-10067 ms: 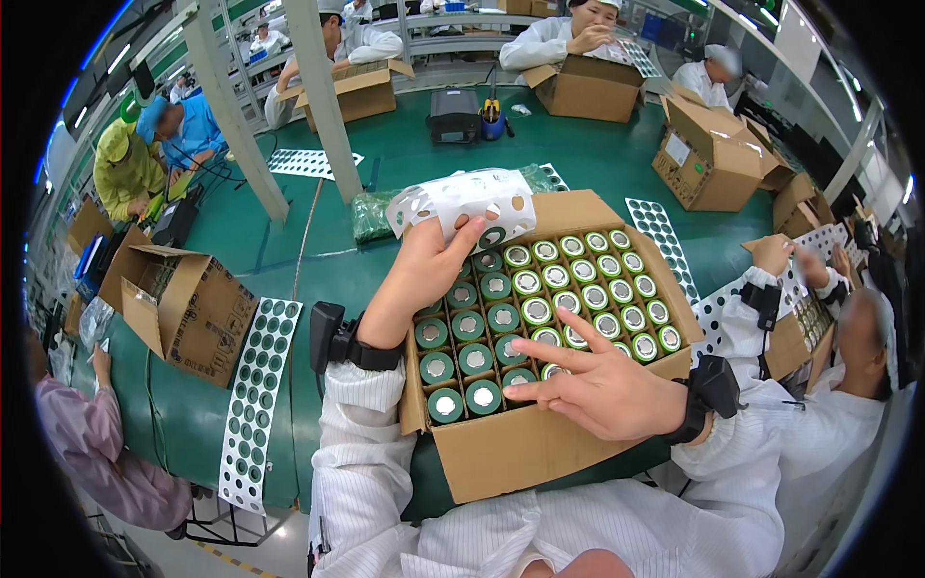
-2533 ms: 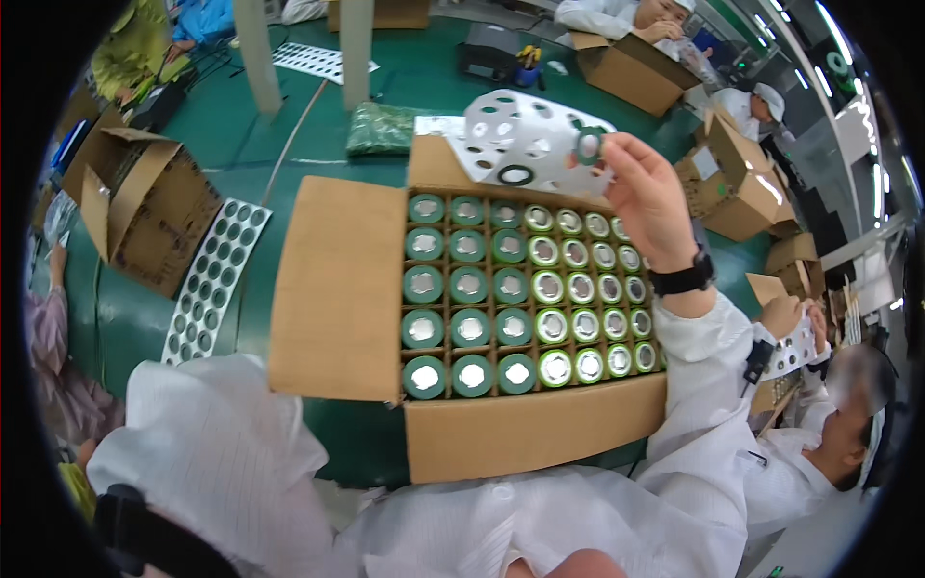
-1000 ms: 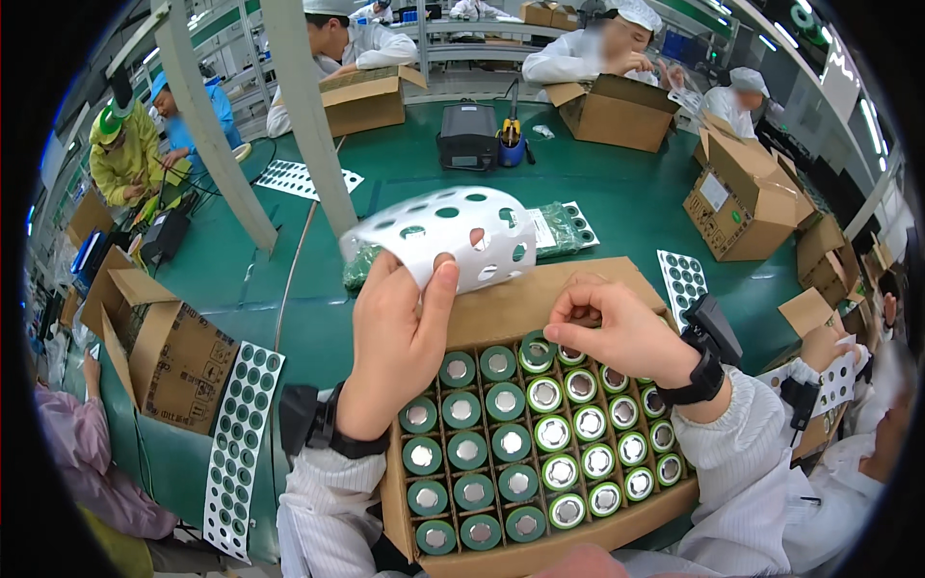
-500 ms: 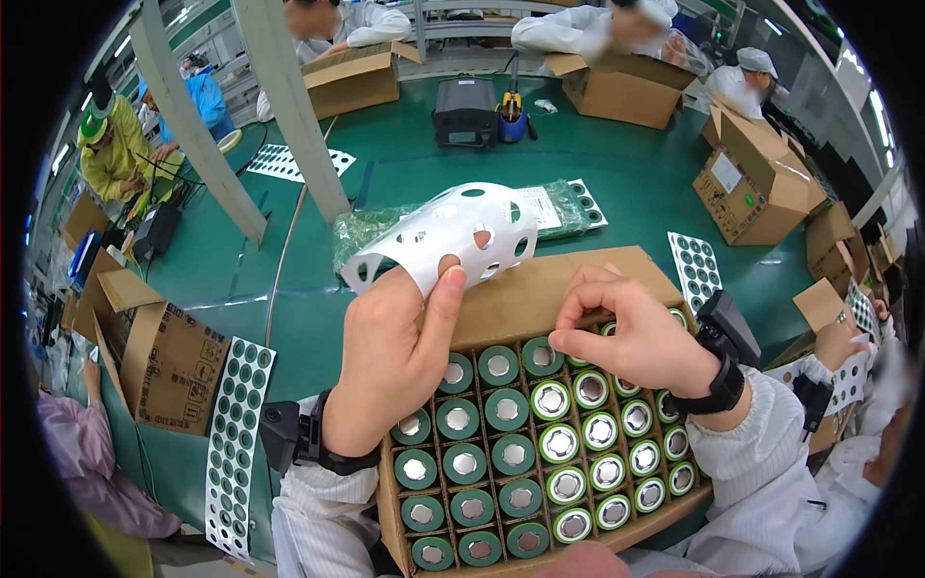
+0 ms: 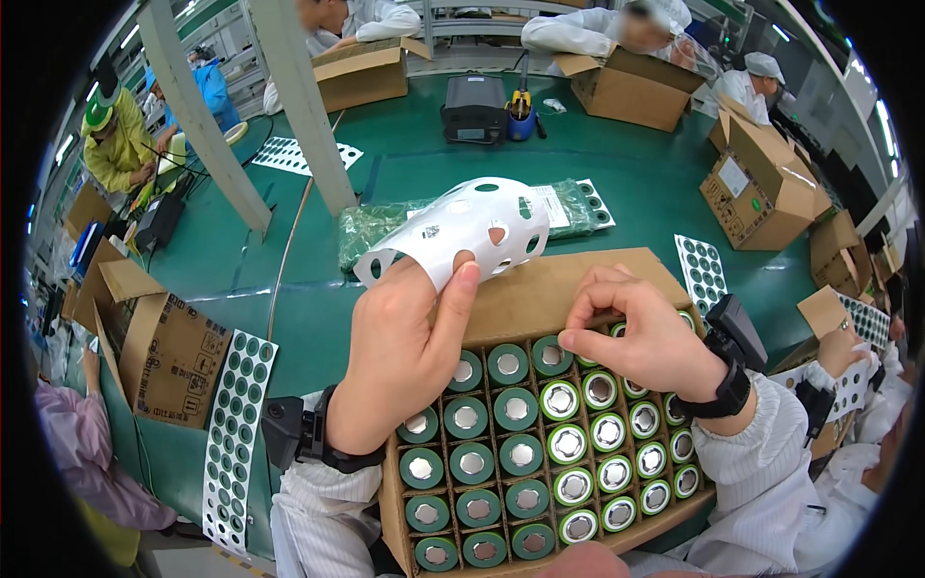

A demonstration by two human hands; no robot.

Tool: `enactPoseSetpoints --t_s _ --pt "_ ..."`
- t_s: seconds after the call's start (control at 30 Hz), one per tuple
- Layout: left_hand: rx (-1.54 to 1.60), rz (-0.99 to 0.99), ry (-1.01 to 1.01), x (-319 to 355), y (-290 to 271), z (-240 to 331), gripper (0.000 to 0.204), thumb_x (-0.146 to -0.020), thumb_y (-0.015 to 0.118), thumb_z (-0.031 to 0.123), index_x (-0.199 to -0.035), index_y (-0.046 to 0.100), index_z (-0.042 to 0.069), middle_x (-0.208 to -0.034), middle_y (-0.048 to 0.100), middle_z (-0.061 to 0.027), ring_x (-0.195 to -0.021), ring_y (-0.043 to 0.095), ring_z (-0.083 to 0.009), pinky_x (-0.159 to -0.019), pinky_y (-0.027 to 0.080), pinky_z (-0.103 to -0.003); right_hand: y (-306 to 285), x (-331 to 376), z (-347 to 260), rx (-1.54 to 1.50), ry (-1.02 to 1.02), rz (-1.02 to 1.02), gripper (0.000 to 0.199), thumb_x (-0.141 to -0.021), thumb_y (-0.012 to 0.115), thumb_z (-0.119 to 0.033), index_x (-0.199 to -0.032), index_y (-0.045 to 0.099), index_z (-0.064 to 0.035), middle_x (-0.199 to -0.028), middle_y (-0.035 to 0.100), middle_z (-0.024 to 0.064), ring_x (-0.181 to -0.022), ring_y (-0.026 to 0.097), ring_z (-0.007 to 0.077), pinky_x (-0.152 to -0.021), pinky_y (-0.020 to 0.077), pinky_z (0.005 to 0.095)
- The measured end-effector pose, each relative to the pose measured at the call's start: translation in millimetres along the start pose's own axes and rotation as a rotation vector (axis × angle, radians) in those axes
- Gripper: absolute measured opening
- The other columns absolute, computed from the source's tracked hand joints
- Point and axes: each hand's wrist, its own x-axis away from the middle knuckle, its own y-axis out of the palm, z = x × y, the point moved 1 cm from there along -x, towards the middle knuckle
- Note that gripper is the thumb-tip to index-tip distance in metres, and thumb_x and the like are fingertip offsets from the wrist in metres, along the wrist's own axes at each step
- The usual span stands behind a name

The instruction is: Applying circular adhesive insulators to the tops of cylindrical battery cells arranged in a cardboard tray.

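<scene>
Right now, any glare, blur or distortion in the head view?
Head view: white posts slant, likely fisheye distortion; overhead lights glare near the right rim; metal cell tops shine; a far co-worker's head is blurred; left hand, right hand and punched white sheet look fairly sharp.

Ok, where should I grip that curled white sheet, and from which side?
Probably pinch the curled white sheet lightly at its near edge, coming from your own side, as the left hand does: it's thin and arched, with that edge facing you.
</scene>
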Motion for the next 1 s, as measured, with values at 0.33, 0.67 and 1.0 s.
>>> enactPoseSetpoints --t_s 0.33,0.67,1.0 --pt "-0.009 0.005 0.015 -1.2 0.8 -1.4 0.025 -0.097 0.052 0.016 -0.113 0.066 0.003 -0.078 0.064 -0.0176 -0.071 0.061 -0.0334 -0.064 0.047 -0.04 0.1 -1.2 1.1 0.049 -0.044 0.007 0.011 -0.078 0.072 -0.008 -0.075 0.062 -0.0033 -0.083 0.055 0.0036 -0.088 0.051 0.0183 -0.077 0.0406 0.0309" --pt "-0.033 -0.007 0.001 -0.6 0.6 -0.8 0.025 -0.097 0.052 0.017 -0.112 0.066 0.003 -0.08 0.064 -0.0188 -0.073 0.062 -0.0347 -0.065 0.047 -0.041 1.4 0.0 0.6 0.081 -0.058 0.035 0.011 -0.077 0.072 -0.008 -0.075 0.062 -0.0043 -0.082 0.056 0.005 -0.087 0.052 0.0195 -0.078 0.0406 0.0313" --pt "-0.047 -0.028 -0.006 -0.2 -0.5 0.2 0.026 -0.097 0.051 0.017 -0.113 0.066 0.003 -0.083 0.065 -0.0198 -0.075 0.062 -0.0356 -0.066 0.047 -0.041 5.7 -0.8 3.8 0.084 -0.122 0.104 0.012 -0.076 0.071 -0.011 -0.071 0.061 -0.0048 -0.076 0.056 0.0067 -0.081 0.05 0.0232 -0.072 0.0406 0.0352"
